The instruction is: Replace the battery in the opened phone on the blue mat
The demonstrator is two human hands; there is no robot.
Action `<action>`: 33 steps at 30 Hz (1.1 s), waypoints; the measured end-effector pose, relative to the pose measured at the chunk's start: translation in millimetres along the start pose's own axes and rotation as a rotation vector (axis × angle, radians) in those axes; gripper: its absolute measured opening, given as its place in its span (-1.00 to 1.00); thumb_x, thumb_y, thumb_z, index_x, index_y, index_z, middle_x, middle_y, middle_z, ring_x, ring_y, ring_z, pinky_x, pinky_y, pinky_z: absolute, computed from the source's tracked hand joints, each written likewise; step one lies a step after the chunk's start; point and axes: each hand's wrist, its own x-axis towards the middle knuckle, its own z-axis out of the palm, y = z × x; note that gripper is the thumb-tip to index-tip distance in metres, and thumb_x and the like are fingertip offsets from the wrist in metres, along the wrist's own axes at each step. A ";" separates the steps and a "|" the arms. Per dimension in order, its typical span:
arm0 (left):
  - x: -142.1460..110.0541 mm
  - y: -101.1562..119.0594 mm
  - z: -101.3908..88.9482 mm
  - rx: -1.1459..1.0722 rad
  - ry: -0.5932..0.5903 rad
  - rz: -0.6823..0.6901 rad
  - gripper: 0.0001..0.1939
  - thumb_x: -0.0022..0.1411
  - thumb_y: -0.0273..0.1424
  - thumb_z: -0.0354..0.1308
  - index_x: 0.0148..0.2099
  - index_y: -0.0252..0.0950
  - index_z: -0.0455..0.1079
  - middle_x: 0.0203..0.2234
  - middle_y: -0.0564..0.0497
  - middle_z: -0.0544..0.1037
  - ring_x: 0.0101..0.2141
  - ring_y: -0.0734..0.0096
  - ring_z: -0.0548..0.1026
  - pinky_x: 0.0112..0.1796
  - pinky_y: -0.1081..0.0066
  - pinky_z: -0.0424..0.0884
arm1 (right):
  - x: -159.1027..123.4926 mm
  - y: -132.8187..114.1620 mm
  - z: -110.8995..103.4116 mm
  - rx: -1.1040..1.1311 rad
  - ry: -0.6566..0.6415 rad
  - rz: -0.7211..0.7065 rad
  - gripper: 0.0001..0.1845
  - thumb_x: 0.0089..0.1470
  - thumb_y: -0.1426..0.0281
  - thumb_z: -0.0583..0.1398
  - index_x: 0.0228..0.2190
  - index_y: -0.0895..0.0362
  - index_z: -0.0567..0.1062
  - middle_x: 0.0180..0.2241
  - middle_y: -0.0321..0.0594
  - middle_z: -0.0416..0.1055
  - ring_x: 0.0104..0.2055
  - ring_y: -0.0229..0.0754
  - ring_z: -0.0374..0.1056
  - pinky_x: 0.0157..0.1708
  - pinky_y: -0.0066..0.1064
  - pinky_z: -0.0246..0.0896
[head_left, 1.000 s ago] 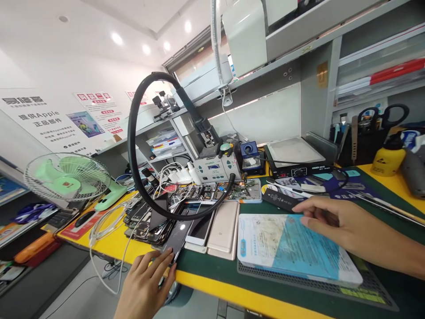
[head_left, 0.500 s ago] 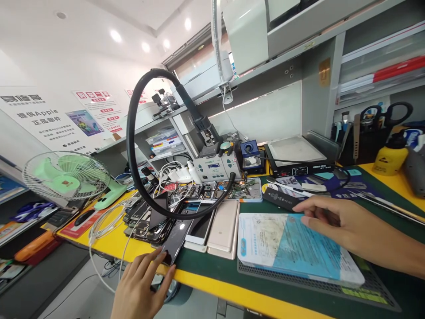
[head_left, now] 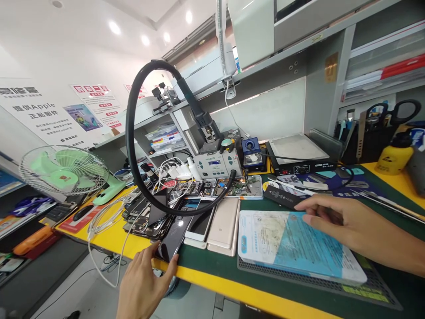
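Note:
My left hand (head_left: 144,283) is at the bench's front edge, its thumb and fingers closed on the near end of a black phone (head_left: 174,237) that lies at the edge of a pile of phones. My right hand (head_left: 335,221) rests palm down, fingers stretched out, on the far corner of a blue and white repair mat (head_left: 292,243). It holds nothing. A gold phone (head_left: 224,223) and a white phone (head_left: 199,228) lie face down between the black phone and the mat.
A black hose (head_left: 131,133) loops over the phone pile from a white rework station (head_left: 215,166). A green desk fan (head_left: 66,173) stands at the left. A hot plate (head_left: 294,153), a yellow bottle (head_left: 395,155) and scissors (head_left: 392,113) sit behind the mat.
My left hand has shifted slightly and its fingers now close round the end of the black phone. My right hand has stayed on the mat. The view has tilted a little.

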 end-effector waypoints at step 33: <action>-4.5 0.4 -6.2 -0.154 -0.215 -0.266 -0.40 0.10 0.17 0.09 0.01 -0.13 0.27 -0.25 -0.21 0.63 -0.17 -0.23 0.61 -0.22 -0.19 0.57 | 4.0 9.4 1.1 -0.022 -0.012 -0.038 -0.45 0.12 -0.14 0.21 -0.11 -0.01 0.63 -0.56 -0.21 0.37 -0.54 -0.10 0.26 -0.60 -0.32 0.07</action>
